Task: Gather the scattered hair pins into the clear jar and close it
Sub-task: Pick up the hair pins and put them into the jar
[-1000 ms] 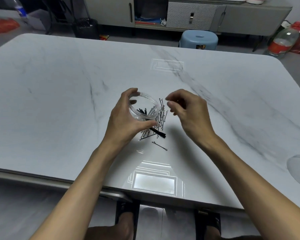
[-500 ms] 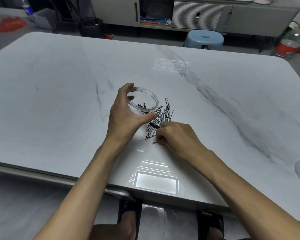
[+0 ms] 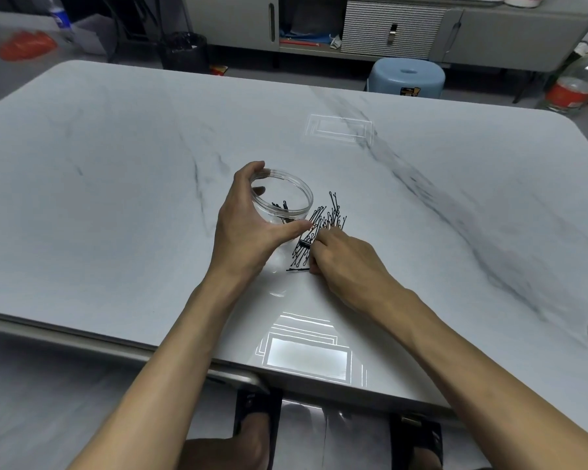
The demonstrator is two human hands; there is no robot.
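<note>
A clear round jar (image 3: 297,188) stands lidless on the marble table (image 3: 116,198), with a few black hair pins inside it. My left hand (image 3: 245,228) wraps around the jar's near side, thumb and fingers on its wall. A pile of black hair pins (image 3: 323,220) lies just right of the jar. My right hand (image 3: 343,262) rests knuckles-up on the near end of that pile, fingertips curled down onto the pins; one pin (image 3: 297,269) sticks out to the left from under the fingers. No lid is in view.
The table's near edge (image 3: 116,347) runs just in front of my forearms. A blue stool (image 3: 406,78), a black bin (image 3: 184,50) and a grey cabinet (image 3: 489,39) stand beyond the far edge. A plastic bottle (image 3: 574,86) sits on the floor at right.
My right hand dropped from above the jar down onto the near end of the pin pile and curled its fingers on the pins. My left hand kept holding the jar.
</note>
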